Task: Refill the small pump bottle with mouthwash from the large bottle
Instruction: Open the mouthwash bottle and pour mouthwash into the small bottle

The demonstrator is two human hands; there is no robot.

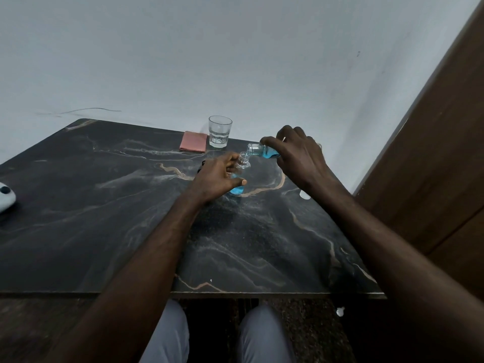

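Observation:
My left hand (217, 176) grips the small clear bottle (242, 166), which stands on the dark marble table (104, 218) with its top off and blue liquid in its lower part. My right hand (296, 155) holds the large bottle (262, 150) tipped on its side, blue mouthwash inside, its open mouth just above the small bottle's neck. Most of the large bottle is hidden by my fingers. A dark object (201, 166), perhaps the pump, peeks out behind my left hand.
A clear glass tumbler (220, 131) and a folded pink cloth (193, 141) sit at the table's far edge by the wall. A white cap (304, 195) lies under my right wrist. A white device (6, 196) rests at the left edge. A brown door stands to the right.

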